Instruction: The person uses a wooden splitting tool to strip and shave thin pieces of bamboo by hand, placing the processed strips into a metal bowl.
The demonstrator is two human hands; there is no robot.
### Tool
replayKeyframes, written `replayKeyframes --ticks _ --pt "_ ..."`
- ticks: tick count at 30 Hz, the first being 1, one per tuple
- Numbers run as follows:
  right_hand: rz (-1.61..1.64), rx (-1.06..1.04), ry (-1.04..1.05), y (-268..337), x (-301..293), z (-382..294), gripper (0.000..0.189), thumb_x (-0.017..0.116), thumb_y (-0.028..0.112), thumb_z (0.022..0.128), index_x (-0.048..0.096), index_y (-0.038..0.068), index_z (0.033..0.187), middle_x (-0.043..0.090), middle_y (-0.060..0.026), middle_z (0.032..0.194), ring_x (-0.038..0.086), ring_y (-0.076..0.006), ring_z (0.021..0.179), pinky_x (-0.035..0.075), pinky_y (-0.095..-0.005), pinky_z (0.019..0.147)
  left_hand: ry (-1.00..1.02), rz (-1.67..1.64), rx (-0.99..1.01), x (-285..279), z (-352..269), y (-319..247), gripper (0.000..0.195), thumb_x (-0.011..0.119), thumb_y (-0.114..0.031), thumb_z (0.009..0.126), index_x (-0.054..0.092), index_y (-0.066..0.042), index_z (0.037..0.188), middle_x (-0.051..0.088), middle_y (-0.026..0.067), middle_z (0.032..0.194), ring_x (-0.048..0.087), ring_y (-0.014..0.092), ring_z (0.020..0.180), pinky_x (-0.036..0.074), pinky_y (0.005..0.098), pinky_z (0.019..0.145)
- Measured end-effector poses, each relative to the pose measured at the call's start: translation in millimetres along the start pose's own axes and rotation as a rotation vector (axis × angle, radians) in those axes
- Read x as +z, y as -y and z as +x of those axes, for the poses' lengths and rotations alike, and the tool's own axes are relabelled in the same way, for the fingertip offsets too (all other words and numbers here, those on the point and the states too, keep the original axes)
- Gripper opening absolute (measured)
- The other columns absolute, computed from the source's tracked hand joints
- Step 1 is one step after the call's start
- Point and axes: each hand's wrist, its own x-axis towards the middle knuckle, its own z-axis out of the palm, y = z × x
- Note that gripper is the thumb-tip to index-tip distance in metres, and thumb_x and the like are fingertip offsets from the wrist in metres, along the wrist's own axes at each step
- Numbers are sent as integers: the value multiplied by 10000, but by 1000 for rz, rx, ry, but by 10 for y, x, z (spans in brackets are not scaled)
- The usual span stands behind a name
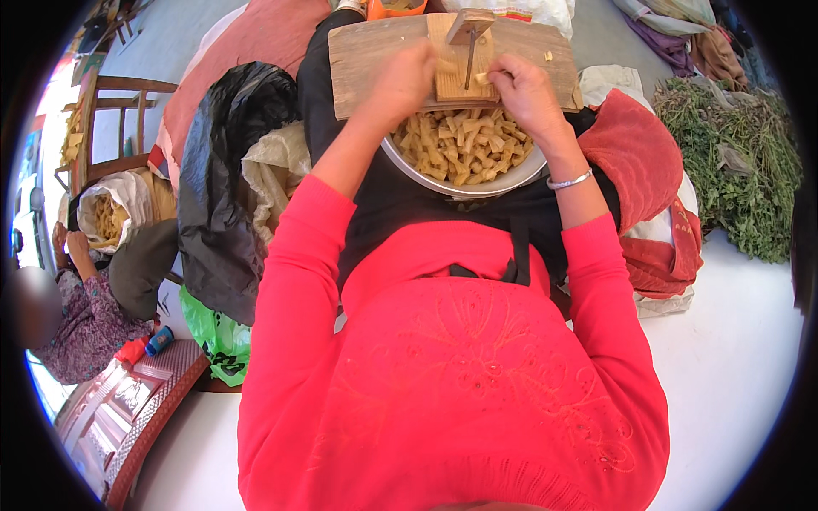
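A wide wooden board (pixel 370 64) lies across a round metal basin (pixel 441 186). On the board sits a smaller wooden plate (pixel 447 89) with a raised wooden block (pixel 471 24) and a thin slanting metal bar (pixel 471 61). My right hand (pixel 525 92), right of the bar, pinches a small pale piece (pixel 482 78) between thumb and fingers. Left of the bar, my left hand (pixel 406 80) is blurred, its fingers closed around a tan strip (pixel 447 65) that sticks out towards the bar. Below the board, the basin is heaped with short yellowish-brown cut pieces (pixel 466 144).
A black plastic bag (pixel 217 191) and a woven sack (pixel 278 160) stand at my left. Further left, a seated person (pixel 96 300) has both hands by a white sack (pixel 121 188) of similar pieces. Red cloth (pixel 632 160) and a pile of green plants (pixel 735 172) lie at right.
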Motion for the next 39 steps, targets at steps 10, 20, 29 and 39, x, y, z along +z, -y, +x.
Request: replayKeyframes --ticks 10,20,29,39 --pt "-339 -489 -244 534 187 -484 138 635 225 829 627 89 804 623 -91 754 608 -275 755 465 -395 649 62 -848 -377 138 -609 -715 127 534 -96 911 572 25 899 611 37 718 560 101 665 454 246 604" --pt "129 -26 214 688 -48 -1083 230 620 218 861 592 25 737 526 -122 612 527 -230 541 423 -339 510 323 -101 -82 -817 -1115 -1295 168 551 -102 915 575 30 813 486 41 617 443 110 584 379 264 535" --pt "1076 -878 -80 1601 -403 -781 197 592 136 862 609 -50 927 567 -27 644 528 -115 544 445 -236 548 919 -51 490 -978 69 -2806 289 659 -346 740 645 -67 812 609 -3 665 561 146 585 452 285 551" --pt "226 -207 -391 691 -179 -613 247 566 74 912 635 53 1149 695 -64 888 628 -85 718 491 -224 647 447 -1102 -153 -17 -416 -1279 288 544 -160 916 532 -44 1179 466 -60 712 368 9 564 292 179 482"
